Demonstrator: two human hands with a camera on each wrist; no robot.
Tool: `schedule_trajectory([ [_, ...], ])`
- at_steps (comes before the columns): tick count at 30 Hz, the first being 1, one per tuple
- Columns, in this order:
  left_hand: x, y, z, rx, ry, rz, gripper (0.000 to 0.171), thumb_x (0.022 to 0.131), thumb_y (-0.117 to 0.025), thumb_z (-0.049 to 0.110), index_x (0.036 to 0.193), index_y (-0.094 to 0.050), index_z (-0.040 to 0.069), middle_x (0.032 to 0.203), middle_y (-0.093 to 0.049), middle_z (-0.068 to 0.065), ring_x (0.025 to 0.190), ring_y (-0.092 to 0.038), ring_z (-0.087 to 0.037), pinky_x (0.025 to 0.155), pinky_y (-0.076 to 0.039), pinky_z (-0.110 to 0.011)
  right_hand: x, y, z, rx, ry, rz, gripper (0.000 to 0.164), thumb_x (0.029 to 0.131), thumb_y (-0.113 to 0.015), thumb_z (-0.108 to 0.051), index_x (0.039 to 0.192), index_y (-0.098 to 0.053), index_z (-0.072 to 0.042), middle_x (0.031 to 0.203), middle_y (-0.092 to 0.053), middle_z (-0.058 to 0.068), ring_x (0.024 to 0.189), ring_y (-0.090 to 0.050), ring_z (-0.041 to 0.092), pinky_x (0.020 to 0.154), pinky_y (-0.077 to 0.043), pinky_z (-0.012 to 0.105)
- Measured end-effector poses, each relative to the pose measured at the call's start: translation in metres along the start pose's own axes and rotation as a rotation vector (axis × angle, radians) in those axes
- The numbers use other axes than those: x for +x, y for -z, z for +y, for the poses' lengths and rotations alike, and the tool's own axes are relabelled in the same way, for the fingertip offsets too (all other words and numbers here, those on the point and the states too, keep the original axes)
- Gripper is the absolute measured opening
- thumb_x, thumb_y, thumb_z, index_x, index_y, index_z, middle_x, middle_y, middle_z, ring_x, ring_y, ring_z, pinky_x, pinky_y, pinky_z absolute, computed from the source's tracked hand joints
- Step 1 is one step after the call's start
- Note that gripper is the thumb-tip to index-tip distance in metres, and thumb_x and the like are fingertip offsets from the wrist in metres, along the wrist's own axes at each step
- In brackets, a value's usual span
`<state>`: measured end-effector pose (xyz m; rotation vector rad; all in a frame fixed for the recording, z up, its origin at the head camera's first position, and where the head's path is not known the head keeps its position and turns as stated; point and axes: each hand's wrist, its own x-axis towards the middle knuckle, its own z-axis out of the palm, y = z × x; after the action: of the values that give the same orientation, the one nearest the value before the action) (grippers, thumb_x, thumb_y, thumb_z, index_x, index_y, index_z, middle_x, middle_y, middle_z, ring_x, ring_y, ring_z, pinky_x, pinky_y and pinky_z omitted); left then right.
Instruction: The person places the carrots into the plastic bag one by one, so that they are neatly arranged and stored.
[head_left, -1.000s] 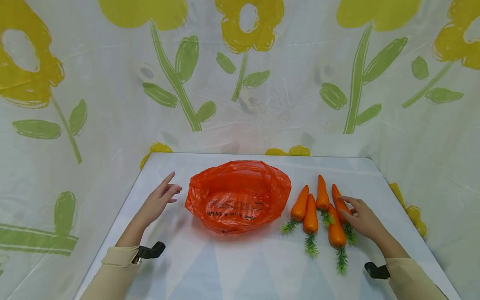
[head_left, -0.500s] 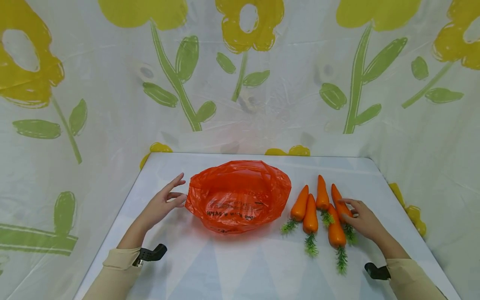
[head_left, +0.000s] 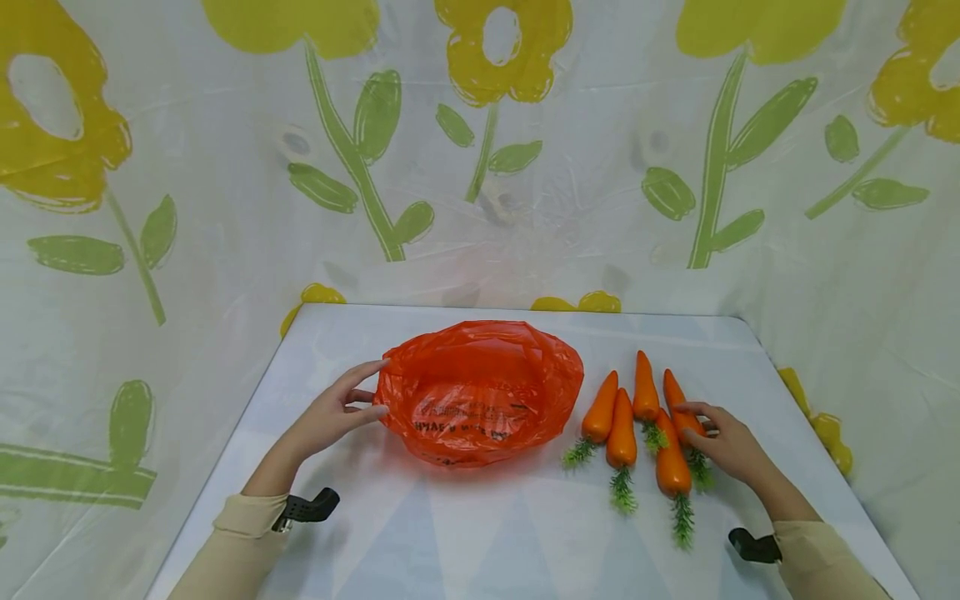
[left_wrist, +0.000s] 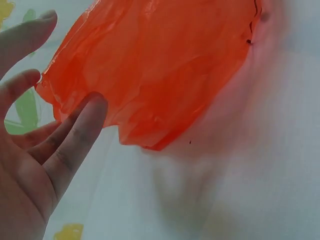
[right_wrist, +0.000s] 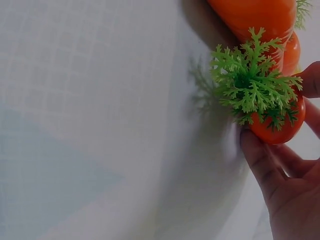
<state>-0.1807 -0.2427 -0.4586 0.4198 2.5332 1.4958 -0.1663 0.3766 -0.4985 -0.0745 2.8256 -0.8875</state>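
Note:
A red-orange plastic bag (head_left: 480,400) stands with its mouth spread wide, left of centre on the table. At its left rim is my left hand (head_left: 326,421), fingers apart, with fingertips reaching the film. The left wrist view shows the thumb and fingers (left_wrist: 75,145) spread around the bag's edge, not closed on it. To the right of the bag lie several toy carrots with green tops. My right hand (head_left: 723,442) holds the rightmost carrot (head_left: 677,400). In the right wrist view, thumb and fingers sit on either side of the carrot's thick end (right_wrist: 280,127), behind its leafy top (right_wrist: 255,82).
Another carrot (head_left: 672,467) lies against the held one, overlapping it. More carrots, such as the leftmost carrot (head_left: 600,408), lie between it and the bag. A pale table (head_left: 465,533) with blue triangles is backed by a flower-printed curtain (head_left: 585,208).
My left hand has moved right and reached the bag's left rim. The right hand's fingers have shifted slightly at the rightmost carrot, which stays in place.

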Motion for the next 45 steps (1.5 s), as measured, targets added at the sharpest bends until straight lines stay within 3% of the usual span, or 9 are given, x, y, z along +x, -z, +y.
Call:
schedule_trajectory([
  [10,0.003,-0.005,0.001,-0.008,0.062,-0.05,0.063,0.097,-0.071,0.035,0.153,-0.046,0.024,0.154,-0.043,-0.013,0.117,-0.058,-0.036,0.09,-0.057,-0.048,-0.003,0.0,0.0,0.034,-0.031,0.01,0.054,0.102,-0.061,-0.037,0.144,-0.052,-0.004,0.143,-0.045,0.032,0.114,-0.053,0.048,0.091,-0.05,0.063],
  [22,0.004,-0.008,-0.001,-0.059,0.024,-0.058,0.068,0.094,-0.075,0.023,0.154,-0.044,0.012,0.153,-0.042,-0.017,0.104,-0.063,-0.027,0.082,-0.059,-0.031,-0.005,0.002,0.0,0.071,-0.052,0.03,0.054,0.104,-0.057,-0.036,0.147,-0.048,-0.004,0.145,-0.043,0.033,0.118,-0.05,0.051,0.092,-0.051,0.063],
  [36,0.004,-0.012,-0.002,-0.089,0.007,-0.05,0.067,0.093,-0.076,0.017,0.152,-0.045,0.006,0.156,-0.038,-0.018,0.102,-0.061,-0.031,0.078,-0.06,-0.029,-0.004,0.004,-0.01,0.116,-0.075,0.017,0.058,0.105,-0.055,-0.041,0.15,-0.045,-0.007,0.152,-0.036,0.031,0.123,-0.046,0.052,0.095,-0.048,0.066],
  [45,0.004,-0.014,-0.002,-0.105,0.009,-0.05,0.067,0.093,-0.076,0.016,0.152,-0.045,0.006,0.155,-0.037,-0.019,0.1,-0.061,-0.032,0.077,-0.06,-0.029,-0.003,0.003,-0.013,0.131,-0.042,0.032,0.058,0.104,-0.056,-0.043,0.15,-0.046,-0.009,0.15,-0.04,0.03,0.123,-0.048,0.051,0.095,-0.049,0.064],
])
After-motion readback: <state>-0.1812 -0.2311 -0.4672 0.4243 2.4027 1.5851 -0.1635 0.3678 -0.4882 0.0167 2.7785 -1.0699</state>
